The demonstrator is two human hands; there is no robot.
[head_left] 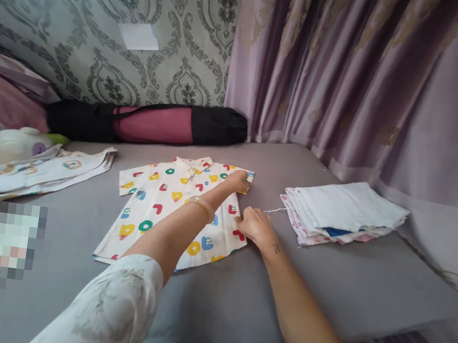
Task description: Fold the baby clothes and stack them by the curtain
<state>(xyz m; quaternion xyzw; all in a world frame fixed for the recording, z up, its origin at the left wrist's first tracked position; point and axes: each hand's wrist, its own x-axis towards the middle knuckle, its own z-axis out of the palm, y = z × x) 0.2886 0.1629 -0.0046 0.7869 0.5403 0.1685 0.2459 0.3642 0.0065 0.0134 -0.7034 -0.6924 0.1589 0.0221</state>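
Gripping one patterned shirt [177, 195]: two hands [239, 181] [256, 226], one bracelet [202, 208]

No words, brands or numbers can be read; the white short-sleeved fabric shirt [151, 184] bears colourful letter-like shapes.

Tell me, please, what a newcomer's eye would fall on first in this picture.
Probably the white short-sleeved shirt with bright letter-like prints, spread mid-picture on the flat grey fabric surface, the bare left hand at one sleeve and the bare right hand at its side edge. Next, perhaps, the long black-and-pink cylindrical bag along the patterned wall.
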